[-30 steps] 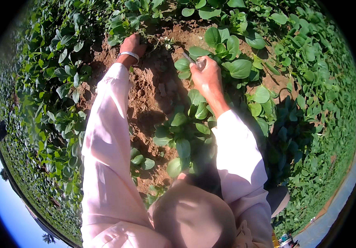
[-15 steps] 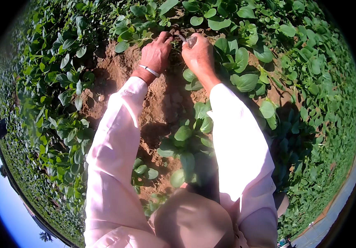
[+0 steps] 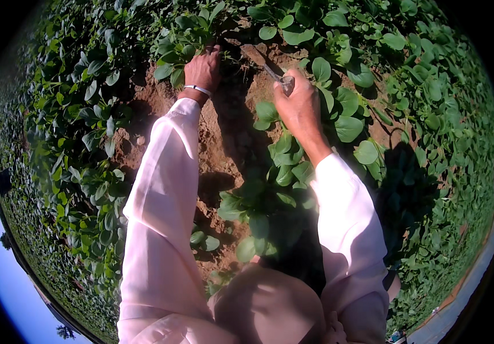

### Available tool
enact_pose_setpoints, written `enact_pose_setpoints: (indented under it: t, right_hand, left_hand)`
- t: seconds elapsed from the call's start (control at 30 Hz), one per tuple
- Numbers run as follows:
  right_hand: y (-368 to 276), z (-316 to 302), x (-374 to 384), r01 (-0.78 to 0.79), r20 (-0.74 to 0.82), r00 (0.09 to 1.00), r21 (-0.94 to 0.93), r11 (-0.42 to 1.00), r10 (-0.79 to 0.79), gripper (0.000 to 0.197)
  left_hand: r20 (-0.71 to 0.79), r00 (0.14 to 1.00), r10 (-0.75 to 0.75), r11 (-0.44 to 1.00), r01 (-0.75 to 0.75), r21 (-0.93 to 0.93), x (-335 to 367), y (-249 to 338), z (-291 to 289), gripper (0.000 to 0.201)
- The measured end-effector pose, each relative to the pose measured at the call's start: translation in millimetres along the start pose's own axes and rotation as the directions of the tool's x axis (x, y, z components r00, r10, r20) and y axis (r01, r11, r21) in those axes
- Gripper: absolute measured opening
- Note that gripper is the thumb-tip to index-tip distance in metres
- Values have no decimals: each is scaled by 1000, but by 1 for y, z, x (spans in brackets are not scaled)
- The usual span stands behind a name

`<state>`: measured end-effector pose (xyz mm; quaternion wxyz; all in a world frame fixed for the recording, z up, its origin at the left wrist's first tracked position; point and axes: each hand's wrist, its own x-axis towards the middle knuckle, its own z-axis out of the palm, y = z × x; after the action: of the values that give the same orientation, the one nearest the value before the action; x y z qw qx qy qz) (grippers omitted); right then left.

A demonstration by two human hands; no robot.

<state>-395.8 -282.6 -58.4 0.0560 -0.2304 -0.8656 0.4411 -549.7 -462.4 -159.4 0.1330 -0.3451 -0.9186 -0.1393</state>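
Right hand (image 3: 298, 106) grip pinching small blade (image 3: 274, 75), left hand (image 3: 202, 69) grip unclear, among leaves (image 3: 178, 40)

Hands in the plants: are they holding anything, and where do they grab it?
The right hand holds a small metal tool by its handle end. The left hand reaches into the leafy plants; whether it grips anything cannot be told.

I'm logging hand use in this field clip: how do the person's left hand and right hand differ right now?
The left hand wears a thin silver bangle at the wrist and reaches into the leafy green plants; the right hand has a bare wrist. The right hand grips a small metal tool over the reddish-brown bare soil; the left holds no tool that shows. Both come out of pale pink long sleeves.
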Motion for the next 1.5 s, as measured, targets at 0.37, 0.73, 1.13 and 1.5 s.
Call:
enact_pose_setpoints:
  t: [0.37, 0.73, 1.13, 1.5]
  right_hand:
    - [56, -65, -82, -133, -220, 965, 68, 989, 145, 17]
    - [47, -115, -159, -225, -193, 935, 323, 919, 297, 28]
    - [44, -143, -248, -229, -195, 935, 303, 925, 296, 28]
    - [44, -221, -326, -310, -418, 799, 329, 892, 432, 30]
  left_hand:
    - [320, 921, -222, 854, 342, -393, -47, 57, -64, 53]
    - [597, 764, 246, 845, 133, -519, -142, 148, -113, 60]
    - [193, 855, -482, 746, 516, -422, -182, 28, -204, 42]
    - [430, 504, -749, 230, 806, -545, -173, 15, -198, 43]
